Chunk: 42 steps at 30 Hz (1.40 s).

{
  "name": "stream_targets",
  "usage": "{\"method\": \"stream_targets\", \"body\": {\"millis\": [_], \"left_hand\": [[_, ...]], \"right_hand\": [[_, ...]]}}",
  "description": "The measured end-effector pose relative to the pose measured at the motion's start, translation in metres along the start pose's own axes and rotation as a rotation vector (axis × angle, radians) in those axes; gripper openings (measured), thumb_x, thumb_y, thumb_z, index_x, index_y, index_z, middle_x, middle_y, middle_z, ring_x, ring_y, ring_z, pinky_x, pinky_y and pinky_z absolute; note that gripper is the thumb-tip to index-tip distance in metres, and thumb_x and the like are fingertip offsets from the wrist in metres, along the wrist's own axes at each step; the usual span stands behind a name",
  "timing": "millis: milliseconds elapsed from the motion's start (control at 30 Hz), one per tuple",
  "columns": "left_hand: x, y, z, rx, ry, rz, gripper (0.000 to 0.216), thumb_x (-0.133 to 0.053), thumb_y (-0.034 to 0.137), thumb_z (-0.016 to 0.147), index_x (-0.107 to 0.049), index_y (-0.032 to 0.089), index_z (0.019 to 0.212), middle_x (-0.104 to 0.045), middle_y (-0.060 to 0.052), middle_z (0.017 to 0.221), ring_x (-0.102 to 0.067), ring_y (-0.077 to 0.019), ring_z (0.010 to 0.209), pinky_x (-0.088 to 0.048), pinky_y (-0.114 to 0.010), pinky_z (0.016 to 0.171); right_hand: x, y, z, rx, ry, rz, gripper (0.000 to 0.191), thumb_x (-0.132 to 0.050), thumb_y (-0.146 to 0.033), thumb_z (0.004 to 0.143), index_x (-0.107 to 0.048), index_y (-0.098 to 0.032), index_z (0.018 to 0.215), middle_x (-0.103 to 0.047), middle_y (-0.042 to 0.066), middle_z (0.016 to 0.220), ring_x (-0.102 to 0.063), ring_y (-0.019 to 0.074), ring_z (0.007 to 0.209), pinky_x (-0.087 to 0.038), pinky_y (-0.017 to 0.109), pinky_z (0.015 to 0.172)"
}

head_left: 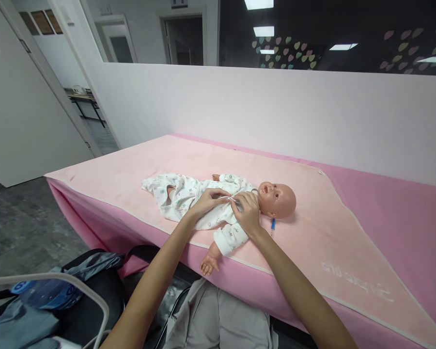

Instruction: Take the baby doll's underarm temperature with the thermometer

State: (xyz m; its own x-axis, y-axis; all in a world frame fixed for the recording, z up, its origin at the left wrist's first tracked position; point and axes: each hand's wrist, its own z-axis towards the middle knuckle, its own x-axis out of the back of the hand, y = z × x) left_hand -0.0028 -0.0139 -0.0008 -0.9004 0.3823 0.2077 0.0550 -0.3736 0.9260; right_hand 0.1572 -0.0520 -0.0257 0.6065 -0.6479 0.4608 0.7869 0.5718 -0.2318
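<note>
Just right of the hands, a small blue pen (272, 225) lies on the pink blanket (330, 242). That blanket spreads wide to both sides of the hands and covers the pink table (403, 203), with pale lettering (356, 282) stitched near its edge, off to the right. Beyond the hands stands a low white wall (276, 111), and above it a dark window (330, 34) dotted with heart stickers (287, 53). Far left, a doorway (87, 111) opens onto another room. Down low, left of the hands, a dark bag (76, 291) sits on the grey floor (22, 223), a white rail (58, 281) curving over it.
</note>
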Motion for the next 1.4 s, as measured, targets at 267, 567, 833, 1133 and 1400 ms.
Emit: {"method": "stream_targets", "body": {"millis": [267, 567, 833, 1133, 1400], "left_hand": [[-0.001, -0.001, 0.001, 0.001, 0.032, -0.018, 0.019, -0.067, 0.028, 0.067, -0.068, 0.014, 0.08, -0.068, -0.005, 0.083, -0.06, -0.0188, 0.084, -0.047, -0.031, 0.08], [0.001, -0.006, -0.003, -0.006, 0.068, -0.115, 0.019, -0.07, 0.029, 0.065, -0.066, 0.015, 0.077, -0.064, -0.003, 0.076, -0.058, -0.0155, 0.075, -0.045, -0.027, 0.071], [0.03, -0.005, -0.008, -0.078, -0.035, 0.132, 0.021, -0.059, 0.034, 0.078, -0.069, 0.017, 0.082, -0.066, -0.007, 0.094, -0.059, -0.0198, 0.092, -0.043, -0.032, 0.084], [0.039, -0.011, -0.028, -0.064, 0.066, 0.119, 0.024, -0.06, 0.038, 0.077, -0.065, 0.016, 0.083, -0.064, -0.009, 0.1, -0.057, -0.0212, 0.097, -0.043, -0.033, 0.084], [0.035, -0.012, -0.026, 0.03, 0.201, 0.019, 0.029, -0.059, 0.042, 0.077, -0.064, 0.016, 0.086, -0.062, -0.003, 0.08, -0.054, -0.0147, 0.073, -0.041, -0.024, 0.063]], "right_hand": [[0.001, -0.001, 0.0, 0.06, 0.01, -0.015, 0.01, -0.053, -0.023, 0.085, -0.058, -0.021, 0.076, -0.063, 0.003, 0.078, -0.053, 0.0176, 0.081, -0.039, 0.034, 0.081], [0.002, -0.002, -0.001, 0.037, 0.063, 0.014, 0.011, -0.053, -0.023, 0.085, -0.057, -0.021, 0.075, -0.064, 0.003, 0.077, -0.054, 0.0177, 0.079, -0.04, 0.034, 0.079], [0.003, -0.004, 0.001, -0.003, 0.109, 0.008, 0.009, -0.052, -0.023, 0.085, -0.056, -0.02, 0.078, -0.063, 0.003, 0.078, -0.054, 0.0183, 0.08, -0.04, 0.034, 0.078], [0.003, -0.002, 0.001, 0.022, 0.111, 0.0, 0.008, -0.053, -0.022, 0.085, -0.056, -0.019, 0.078, -0.063, 0.004, 0.08, -0.053, 0.0178, 0.08, -0.039, 0.033, 0.077], [0.002, -0.001, 0.0, 0.037, 0.088, -0.013, 0.008, -0.053, -0.022, 0.085, -0.056, -0.019, 0.078, -0.063, 0.004, 0.08, -0.053, 0.0182, 0.081, -0.038, 0.033, 0.077]]}}
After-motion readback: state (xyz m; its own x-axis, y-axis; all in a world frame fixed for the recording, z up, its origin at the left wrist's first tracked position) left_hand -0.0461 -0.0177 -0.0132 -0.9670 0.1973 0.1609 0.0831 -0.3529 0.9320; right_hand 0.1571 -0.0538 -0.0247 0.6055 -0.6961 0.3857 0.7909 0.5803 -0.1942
